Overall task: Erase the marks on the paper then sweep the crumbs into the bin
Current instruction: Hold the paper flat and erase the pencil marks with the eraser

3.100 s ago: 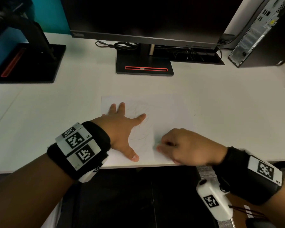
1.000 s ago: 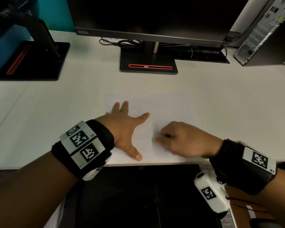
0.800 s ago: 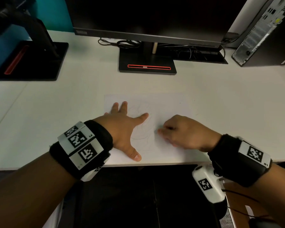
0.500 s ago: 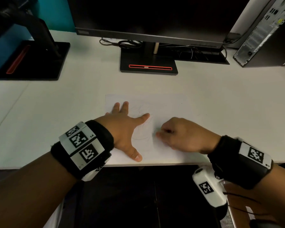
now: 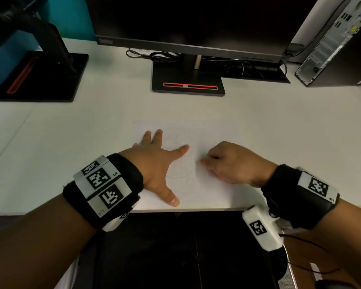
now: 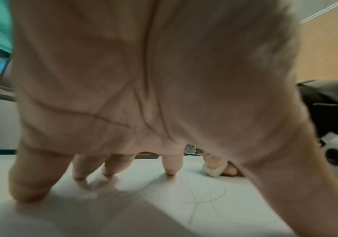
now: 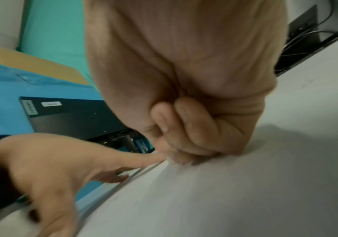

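Erasing the paper (image 5: pixel 213 132) at the desk's (image 5: pixel 71 142) near edge.

I see my left hand (image 5: pixel 156 161) spread flat on the paper's left half, fingers straight and apart, thumb by the near edge, pinning the sheet. My right hand (image 5: pixel 227 163) is curled, its fingertips pinching a small white eraser (image 6: pixel 212 170) pressed to the sheet just right of the left forefinger. Faint pencil marks (image 5: pixel 179 170) run between the hands. A monitor stand (image 5: pixel 188 80) sits toward the far edge.
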Action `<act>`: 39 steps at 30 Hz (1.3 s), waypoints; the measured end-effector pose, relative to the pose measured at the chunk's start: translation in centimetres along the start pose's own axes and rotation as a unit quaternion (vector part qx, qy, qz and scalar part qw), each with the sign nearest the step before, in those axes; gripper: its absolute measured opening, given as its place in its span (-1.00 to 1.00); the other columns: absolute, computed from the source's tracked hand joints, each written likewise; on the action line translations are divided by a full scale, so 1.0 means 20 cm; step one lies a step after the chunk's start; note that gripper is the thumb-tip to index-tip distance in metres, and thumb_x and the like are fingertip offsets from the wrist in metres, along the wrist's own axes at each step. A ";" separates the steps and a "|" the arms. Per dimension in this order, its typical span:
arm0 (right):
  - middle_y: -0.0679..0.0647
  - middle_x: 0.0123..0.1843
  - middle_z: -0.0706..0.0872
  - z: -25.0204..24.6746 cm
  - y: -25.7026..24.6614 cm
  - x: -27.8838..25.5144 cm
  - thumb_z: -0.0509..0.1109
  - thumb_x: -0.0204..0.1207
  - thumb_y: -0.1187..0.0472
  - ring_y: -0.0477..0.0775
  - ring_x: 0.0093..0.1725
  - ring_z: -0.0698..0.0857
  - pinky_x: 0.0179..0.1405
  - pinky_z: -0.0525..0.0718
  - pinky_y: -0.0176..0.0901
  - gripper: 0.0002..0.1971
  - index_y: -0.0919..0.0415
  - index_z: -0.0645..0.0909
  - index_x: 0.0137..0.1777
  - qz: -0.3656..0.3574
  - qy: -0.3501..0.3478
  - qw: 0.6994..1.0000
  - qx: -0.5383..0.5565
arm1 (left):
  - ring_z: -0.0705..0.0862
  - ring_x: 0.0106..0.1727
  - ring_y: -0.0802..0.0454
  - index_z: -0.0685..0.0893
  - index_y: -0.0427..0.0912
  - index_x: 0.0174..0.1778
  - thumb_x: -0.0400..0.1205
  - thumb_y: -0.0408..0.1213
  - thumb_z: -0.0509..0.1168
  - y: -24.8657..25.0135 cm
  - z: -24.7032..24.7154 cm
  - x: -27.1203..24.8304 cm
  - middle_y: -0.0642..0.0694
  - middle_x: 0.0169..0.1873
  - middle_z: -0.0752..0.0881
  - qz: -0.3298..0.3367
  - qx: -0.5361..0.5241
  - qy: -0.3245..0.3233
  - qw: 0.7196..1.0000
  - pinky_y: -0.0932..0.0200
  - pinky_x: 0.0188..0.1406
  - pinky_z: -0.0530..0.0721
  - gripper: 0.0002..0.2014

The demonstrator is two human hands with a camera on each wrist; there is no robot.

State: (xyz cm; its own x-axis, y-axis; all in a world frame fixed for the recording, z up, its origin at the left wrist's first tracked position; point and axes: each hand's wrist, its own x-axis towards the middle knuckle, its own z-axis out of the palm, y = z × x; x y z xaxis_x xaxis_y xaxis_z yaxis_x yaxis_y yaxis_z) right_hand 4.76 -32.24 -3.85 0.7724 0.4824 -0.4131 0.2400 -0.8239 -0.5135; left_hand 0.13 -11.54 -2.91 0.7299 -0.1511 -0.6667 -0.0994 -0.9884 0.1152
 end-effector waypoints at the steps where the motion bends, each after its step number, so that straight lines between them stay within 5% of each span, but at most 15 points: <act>1: -0.01 -0.50 0.63 0.02 -0.02 -0.01 0.28 0.73 -0.03 0.00 -0.52 0.52 -0.41 0.56 -0.15 -0.52 0.29 0.61 -0.33 -0.009 -0.024 1.000 -0.009 | -0.53 0.67 -0.32 -0.45 0.47 0.62 0.25 0.43 0.56 0.00 0.00 0.00 -0.22 0.66 -0.56 -0.001 -0.001 0.000 1.000 -0.41 0.70 -0.09 0.36; 4: 0.03 -0.51 0.61 0.05 -0.03 -0.03 0.30 0.73 -0.05 0.04 -0.54 0.50 -0.46 0.54 -0.17 -0.48 0.40 0.62 -0.28 -0.021 -0.074 0.997 0.004 | -0.53 0.67 -0.32 -0.46 0.47 0.61 0.25 0.43 0.56 0.00 0.00 0.01 -0.21 0.66 -0.56 -0.002 0.002 -0.002 1.000 -0.42 0.70 -0.07 0.37; 7: 0.14 -0.47 0.58 0.00 0.00 0.02 0.30 0.73 0.00 0.07 -0.51 0.49 -0.44 0.52 -0.14 -0.50 0.46 0.60 -0.24 0.005 0.007 1.000 0.017 | -0.54 0.66 -0.32 -0.45 0.47 0.62 0.25 0.43 0.56 0.00 0.00 0.00 -0.21 0.65 -0.57 -0.002 0.002 -0.003 1.000 -0.41 0.70 -0.06 0.37; 12: 0.07 -0.49 0.61 0.05 -0.04 0.01 0.30 0.74 0.00 0.07 -0.52 0.50 -0.50 0.51 -0.20 -0.51 0.44 0.63 -0.24 -0.009 -0.050 0.998 0.022 | -0.53 0.66 -0.32 -0.45 0.46 0.62 0.25 0.42 0.56 0.00 0.00 0.00 -0.22 0.66 -0.56 0.000 0.004 -0.002 1.000 -0.41 0.70 -0.07 0.37; 16: 0.07 -0.48 0.60 0.00 -0.02 0.03 0.30 0.74 0.02 0.01 -0.57 0.47 -0.53 0.49 -0.23 -0.53 0.37 0.60 -0.31 0.011 0.016 1.000 0.025 | -0.53 0.67 -0.32 -0.45 0.46 0.62 0.26 0.42 0.56 0.00 0.00 -0.01 -0.23 0.66 -0.55 0.002 0.005 0.001 1.000 -0.39 0.70 -0.09 0.36; 20: 0.06 -0.51 0.58 0.05 -0.05 0.00 0.30 0.74 0.01 0.08 -0.52 0.47 -0.51 0.49 -0.18 -0.51 0.38 0.61 -0.32 -0.013 -0.075 0.997 0.034 | -0.54 0.66 -0.31 -0.44 0.48 0.62 0.25 0.41 0.57 -0.01 0.01 0.00 -0.22 0.66 -0.56 0.002 0.000 0.001 1.000 -0.39 0.71 -0.09 0.37; 25: 0.10 -0.47 0.57 0.03 -0.03 0.03 0.29 0.73 0.03 0.07 -0.51 0.45 -0.51 0.46 -0.20 -0.51 0.47 0.58 -0.28 0.010 -0.007 0.999 0.047 | -0.53 0.67 -0.31 -0.44 0.47 0.62 0.26 0.42 0.56 0.00 0.01 -0.01 -0.22 0.66 -0.55 0.002 0.002 0.004 1.000 -0.38 0.71 -0.12 0.36; 28: 0.08 -0.48 0.61 0.06 -0.05 0.01 0.30 0.73 0.00 0.07 -0.51 0.50 -0.52 0.50 -0.20 -0.52 0.38 0.63 -0.29 -0.003 -0.067 0.997 0.039 | -0.53 0.67 -0.32 -0.44 0.47 0.62 0.26 0.42 0.56 -0.01 0.01 0.00 -0.21 0.66 -0.55 0.001 0.004 0.002 1.000 -0.39 0.70 -0.09 0.36; 32: 0.13 -0.47 0.57 0.01 -0.03 0.06 0.31 0.72 0.03 0.09 -0.49 0.48 -0.50 0.47 -0.19 -0.55 0.35 0.63 -0.32 0.019 0.004 0.998 0.053 | -0.52 0.67 -0.32 -0.44 0.47 0.62 0.26 0.42 0.56 0.00 0.01 -0.01 -0.22 0.67 -0.55 0.001 0.007 0.005 1.000 -0.38 0.69 -0.09 0.36; 36: 0.08 -0.49 0.59 0.05 -0.07 0.04 0.30 0.73 0.02 0.07 -0.52 0.48 -0.51 0.49 -0.21 -0.55 0.31 0.63 -0.32 -0.003 -0.061 0.997 0.046 | -0.54 0.67 -0.31 -0.45 0.49 0.61 0.25 0.42 0.56 -0.01 0.01 0.00 -0.22 0.66 -0.55 0.001 0.003 0.005 1.000 -0.38 0.69 -0.08 0.36; 39: 0.10 -0.49 0.57 0.00 -0.04 0.08 0.33 0.72 0.03 0.09 -0.50 0.47 -0.53 0.46 -0.22 -0.58 0.26 0.63 -0.33 0.024 -0.008 0.997 0.067 | -0.53 0.67 -0.31 -0.44 0.49 0.61 0.25 0.43 0.56 0.00 0.01 0.00 -0.21 0.66 -0.55 0.000 0.004 0.004 1.000 -0.37 0.70 -0.08 0.36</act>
State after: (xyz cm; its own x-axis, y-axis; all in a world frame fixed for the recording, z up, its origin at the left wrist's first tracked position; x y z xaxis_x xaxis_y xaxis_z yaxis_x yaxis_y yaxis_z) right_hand 5.84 -30.91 -4.08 0.7718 0.4491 -0.4501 0.1215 -0.7990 -0.5889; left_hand -0.03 -11.46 -3.00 0.7354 -0.1515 -0.6605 -0.1050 -0.9884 0.1098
